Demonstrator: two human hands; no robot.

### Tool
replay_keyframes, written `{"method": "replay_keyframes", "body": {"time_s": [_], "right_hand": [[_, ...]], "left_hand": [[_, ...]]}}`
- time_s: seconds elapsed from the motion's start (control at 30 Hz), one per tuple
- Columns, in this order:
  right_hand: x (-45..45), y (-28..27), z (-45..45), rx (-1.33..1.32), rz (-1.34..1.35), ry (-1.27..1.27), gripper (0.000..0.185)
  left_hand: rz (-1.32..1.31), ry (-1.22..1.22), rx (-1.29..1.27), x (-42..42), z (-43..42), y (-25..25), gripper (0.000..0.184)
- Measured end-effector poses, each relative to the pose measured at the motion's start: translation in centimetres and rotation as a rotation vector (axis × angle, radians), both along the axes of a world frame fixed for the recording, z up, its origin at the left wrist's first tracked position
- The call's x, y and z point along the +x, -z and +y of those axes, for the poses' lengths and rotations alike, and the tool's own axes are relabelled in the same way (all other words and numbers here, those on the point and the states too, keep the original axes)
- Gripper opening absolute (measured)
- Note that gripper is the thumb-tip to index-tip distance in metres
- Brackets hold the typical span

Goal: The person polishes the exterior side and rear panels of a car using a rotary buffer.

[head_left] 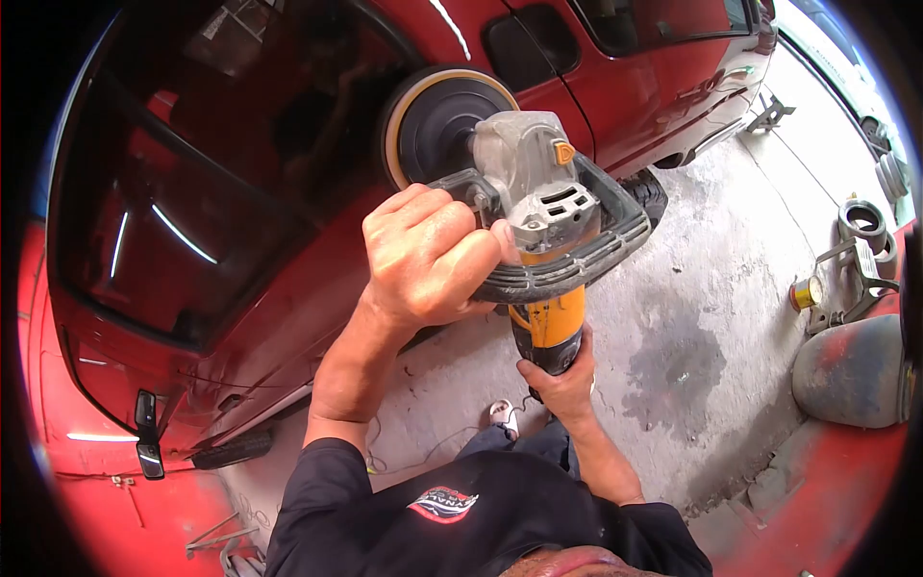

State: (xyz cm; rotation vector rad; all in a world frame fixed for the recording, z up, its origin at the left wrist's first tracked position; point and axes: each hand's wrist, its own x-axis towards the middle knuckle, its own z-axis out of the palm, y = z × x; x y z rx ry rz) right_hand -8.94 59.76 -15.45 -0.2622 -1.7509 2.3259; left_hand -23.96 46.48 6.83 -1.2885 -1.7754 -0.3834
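Observation:
My left hand (428,250) is closed round the black loop handle (620,240) of a yellow and grey power polisher (553,317), at its left side. Lower down, my right hand (567,380) wraps round the dark rear end of the tool's yellow body. The polisher's round pad (447,120), dark with a yellow-orange rim, is at the red car's side (548,101), near the dark windows. Whether the whole pad face touches the car is hidden.
A dark car window (192,192) and side mirror (147,433) are at the left. A cord (447,438) lies on the grey floor (663,288) near my sandalled foot (503,415). At the right are a stained container (851,370), a yellow can (806,293) and a tyre (862,223).

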Motion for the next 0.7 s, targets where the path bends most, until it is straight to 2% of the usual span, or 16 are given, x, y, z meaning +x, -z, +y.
{"method": "replay_keyframes", "body": {"time_s": [0.2, 0.33, 0.43, 0.47, 0.7], "right_hand": [[-1.7, -3.5, -1.2, -0.012, 0.096, 0.000, 0.093], [-3.7, -5.9, -2.5, -0.118, 0.190, 0.014, 0.094], [-5.0, -6.6, -2.6, -0.037, 0.242, 0.044, 0.098], [-5.1, -7.2, -2.7, -0.104, 0.227, 0.029, 0.097], [-3.8, -4.8, -4.2, -0.060, 0.287, 0.013, 0.100]], "left_hand": [[0.074, 0.001, 0.003, 0.0, 0.2, -4.5, 0.031], [0.136, -0.002, -0.045, -1.3, 0.2, -7.8, 0.031], [0.173, 0.023, -0.051, -2.1, 1.1, -9.5, 0.031], [0.179, 0.030, -0.056, -2.5, 1.3, -9.7, 0.031], [0.158, 0.041, -0.106, -0.9, 0.8, -8.8, 0.033]]}}
